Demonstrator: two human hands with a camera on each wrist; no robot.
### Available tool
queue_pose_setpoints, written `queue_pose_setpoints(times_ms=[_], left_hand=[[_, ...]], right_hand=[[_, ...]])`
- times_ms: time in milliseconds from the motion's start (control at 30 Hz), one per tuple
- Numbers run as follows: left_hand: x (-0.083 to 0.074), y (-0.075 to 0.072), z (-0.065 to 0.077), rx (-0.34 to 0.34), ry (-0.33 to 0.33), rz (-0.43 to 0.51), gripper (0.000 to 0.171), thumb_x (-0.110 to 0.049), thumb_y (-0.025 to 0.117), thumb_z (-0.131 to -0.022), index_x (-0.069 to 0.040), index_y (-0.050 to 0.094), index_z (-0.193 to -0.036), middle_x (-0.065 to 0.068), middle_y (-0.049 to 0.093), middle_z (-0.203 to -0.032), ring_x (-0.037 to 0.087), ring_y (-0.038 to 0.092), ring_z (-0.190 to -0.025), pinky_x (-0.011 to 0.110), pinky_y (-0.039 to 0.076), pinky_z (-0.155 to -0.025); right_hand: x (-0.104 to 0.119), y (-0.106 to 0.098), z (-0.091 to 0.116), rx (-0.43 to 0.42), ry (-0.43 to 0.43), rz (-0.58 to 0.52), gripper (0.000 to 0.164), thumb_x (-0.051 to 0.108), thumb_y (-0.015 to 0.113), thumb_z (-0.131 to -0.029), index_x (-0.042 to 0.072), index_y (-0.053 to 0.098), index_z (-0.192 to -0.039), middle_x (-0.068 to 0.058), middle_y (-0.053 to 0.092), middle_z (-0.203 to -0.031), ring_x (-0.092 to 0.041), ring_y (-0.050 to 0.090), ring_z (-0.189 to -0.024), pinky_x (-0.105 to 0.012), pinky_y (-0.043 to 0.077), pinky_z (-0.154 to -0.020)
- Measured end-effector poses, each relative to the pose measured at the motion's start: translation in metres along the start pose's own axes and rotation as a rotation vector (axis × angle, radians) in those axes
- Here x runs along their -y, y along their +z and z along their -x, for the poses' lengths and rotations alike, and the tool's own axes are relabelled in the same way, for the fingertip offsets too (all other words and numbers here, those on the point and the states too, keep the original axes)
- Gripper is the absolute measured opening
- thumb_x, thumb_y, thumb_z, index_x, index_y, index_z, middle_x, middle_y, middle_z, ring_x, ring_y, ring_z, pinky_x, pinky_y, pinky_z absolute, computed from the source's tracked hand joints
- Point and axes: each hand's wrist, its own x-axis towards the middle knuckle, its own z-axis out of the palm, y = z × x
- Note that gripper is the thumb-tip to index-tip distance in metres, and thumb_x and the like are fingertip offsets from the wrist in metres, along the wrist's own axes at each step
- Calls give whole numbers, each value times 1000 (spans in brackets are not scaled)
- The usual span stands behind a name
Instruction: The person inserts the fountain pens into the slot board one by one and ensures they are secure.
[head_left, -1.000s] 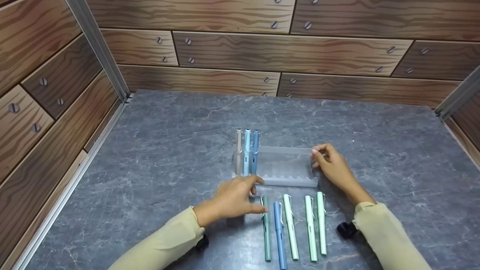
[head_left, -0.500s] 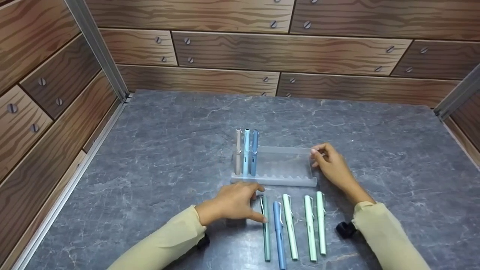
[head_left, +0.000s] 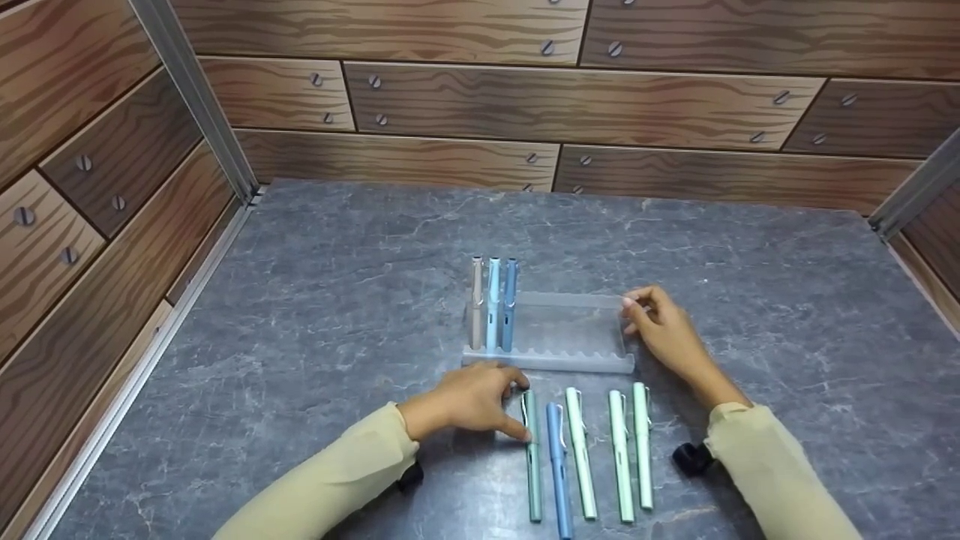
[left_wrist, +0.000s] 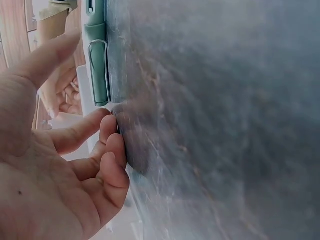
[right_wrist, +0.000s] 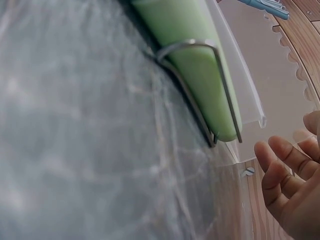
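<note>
My left hand (head_left: 474,397) is low at the table by a dark green pen (head_left: 533,472), thumb and index finger spread. In the left wrist view the index fingertip is right at the clip end of that pen (left_wrist: 96,60), with the thumb farther along it. My right hand (head_left: 671,337) holds the right edge of a clear plastic pen rack (head_left: 570,326) between thumb and fingers. Three pens stand in the rack's left slots: a grey-brown pen (head_left: 477,311), a light blue pen (head_left: 493,307) and a darker blue pen (head_left: 510,307).
Right of the dark green pen lie a blue pen (head_left: 559,472) and three mint green pens, the leftmost mint pen (head_left: 581,454) beside the blue one. The table (head_left: 337,247) is grey and marbled. Wood-patterned panels (head_left: 450,101) enclose its back and sides.
My left hand has drawn back slightly from the rack's front edge, and its thumb has slid a little toward the left over the dark green pen. My right hand and the rack have stayed put.
</note>
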Motion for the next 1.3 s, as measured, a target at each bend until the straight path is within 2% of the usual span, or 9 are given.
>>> queue_pose_setpoints(times_ms=[467,800,1067,1300], left_hand=[[-1,2,0,-15,-17,-31,64,-47,83,-67,-22,61,-122,-4,62,-102,15,54,-95,34,47,-77],[-3,1,0,-23,-26,-40,60,-45,83,-68,-21,61,-118,-7,57,-92,11,51,-85,30,44,-71],[-4,7,0,-54,8,-38,60,-43,82,-70,-16,60,-119,-8,54,-84,9,49,-72,24,40,-61],[-5,9,1,-69,37,-75,55,-38,80,-73,-14,57,-117,-9,54,-83,7,48,-70,23,40,-58]], right_hand=[[-2,0,-1,3,15,9,29,24,48,-101,0,51,-117,-21,64,-101,-6,62,-70,-20,50,-70],[1,0,-1,5,16,5,29,24,48,-102,0,51,-117,-22,65,-101,-6,62,-71,-20,51,-70],[0,0,-1,-2,0,-14,29,23,49,-101,-2,52,-116,-22,64,-101,-10,63,-75,-21,53,-72],[-2,0,-1,5,-7,8,29,24,48,-102,-1,51,-114,-22,64,-100,-11,64,-77,-20,52,-73]])
